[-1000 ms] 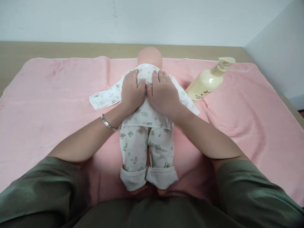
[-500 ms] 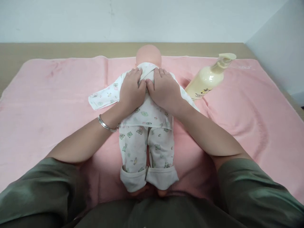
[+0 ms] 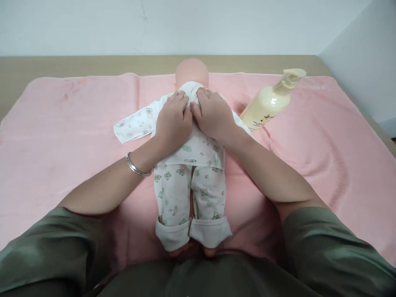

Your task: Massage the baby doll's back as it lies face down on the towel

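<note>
No text is legible: the small dark print on the pump bottle at two o'clock is unreadable.

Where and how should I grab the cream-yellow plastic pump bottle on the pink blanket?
From the right, I'd say, with your right hand around the bottle's rounded body, below the narrow neck; the doll's white printed sleeve crowds its left side.
</note>
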The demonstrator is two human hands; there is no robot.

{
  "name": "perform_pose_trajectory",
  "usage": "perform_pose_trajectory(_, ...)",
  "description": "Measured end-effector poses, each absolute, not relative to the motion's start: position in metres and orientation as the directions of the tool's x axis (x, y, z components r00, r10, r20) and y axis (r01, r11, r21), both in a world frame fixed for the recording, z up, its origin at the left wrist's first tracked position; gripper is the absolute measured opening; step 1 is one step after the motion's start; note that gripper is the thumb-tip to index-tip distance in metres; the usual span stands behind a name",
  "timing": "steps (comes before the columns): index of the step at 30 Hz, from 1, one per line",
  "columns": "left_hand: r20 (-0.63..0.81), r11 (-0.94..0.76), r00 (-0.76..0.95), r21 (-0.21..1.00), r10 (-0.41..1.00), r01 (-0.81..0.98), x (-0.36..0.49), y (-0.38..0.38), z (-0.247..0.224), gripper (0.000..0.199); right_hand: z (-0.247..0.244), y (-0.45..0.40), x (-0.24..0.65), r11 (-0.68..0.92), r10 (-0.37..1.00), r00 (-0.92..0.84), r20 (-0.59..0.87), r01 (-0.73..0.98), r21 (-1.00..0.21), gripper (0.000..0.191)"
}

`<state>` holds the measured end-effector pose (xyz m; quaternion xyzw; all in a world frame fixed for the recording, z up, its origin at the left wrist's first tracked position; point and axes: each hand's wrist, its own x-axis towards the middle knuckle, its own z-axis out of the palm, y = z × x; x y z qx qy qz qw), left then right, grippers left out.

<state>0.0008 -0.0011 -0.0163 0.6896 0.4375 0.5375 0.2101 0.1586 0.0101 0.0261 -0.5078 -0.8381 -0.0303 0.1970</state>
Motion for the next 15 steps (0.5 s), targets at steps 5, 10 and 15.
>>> perform_pose_trajectory(5,0.545,-0.497,-0.046,0.793,0.837,0.354,-0.009,0.019,-0.023,0.023,0.033,-0.020,0.147,0.455,0.844,-0.416,0.339,0.890,-0.041,0.053)
perform_pose_trajectory(10,0.558,-0.488,-0.032,0.750,0.829,0.446,-0.007,0.012,-0.021,0.014,0.031,-0.012,0.150,0.477,0.846,-0.405,0.347,0.865,-0.153,0.059)
perform_pose_trajectory(15,0.614,-0.530,-0.082,0.734,0.785,0.424,-0.002,0.001,-0.023,0.015,0.033,0.007,0.157,0.489,0.852,-0.428,0.301,0.856,-0.168,0.064)
